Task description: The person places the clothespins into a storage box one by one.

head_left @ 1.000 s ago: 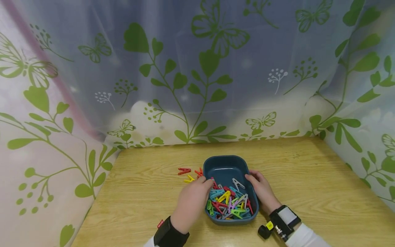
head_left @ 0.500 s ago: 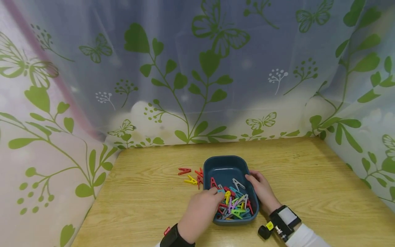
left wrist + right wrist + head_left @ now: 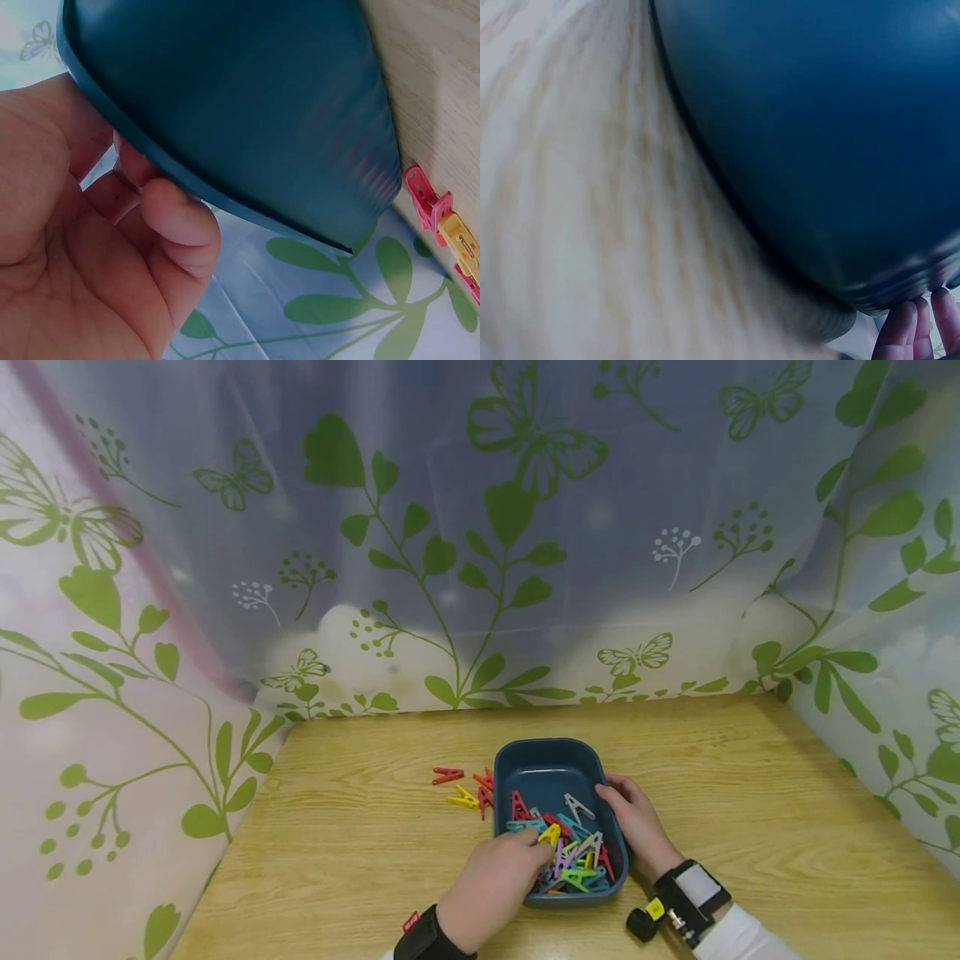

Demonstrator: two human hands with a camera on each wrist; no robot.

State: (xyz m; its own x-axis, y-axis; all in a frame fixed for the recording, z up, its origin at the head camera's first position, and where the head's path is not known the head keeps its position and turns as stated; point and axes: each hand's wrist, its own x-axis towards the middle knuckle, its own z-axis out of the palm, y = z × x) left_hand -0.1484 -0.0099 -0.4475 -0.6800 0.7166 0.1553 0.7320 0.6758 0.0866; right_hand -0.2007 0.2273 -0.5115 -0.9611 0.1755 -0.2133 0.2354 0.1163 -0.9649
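A dark blue plastic basin (image 3: 547, 752) stands on the table, its near half heaped with small clothespins (image 3: 577, 878) in many colours. My left hand (image 3: 498, 881) reaches over the basin's left rim into the heap. Its fingertips are beside a yellow clothespin (image 3: 549, 834); whether they pinch it is hidden. In the left wrist view the bent fingers (image 3: 180, 217) pass behind the basin wall (image 3: 247, 97). At the right rim, my right hand (image 3: 637, 818) holds the basin, thumb over the edge and fingers (image 3: 896, 330) against the outer wall.
Left of the basin lie several loose clothespins: a dark red clothespin (image 3: 448, 775), a yellow clothespin (image 3: 463, 797) and other red ones (image 3: 485, 800). The wooden table (image 3: 360, 827) meets a leaf-patterned curtain (image 3: 420, 610) at its back and sides.
My left hand has moved from the basin's left rim down and right into the clothespin heap, uncovering a red clothespin near the left wall. The right hand and basin stay put.
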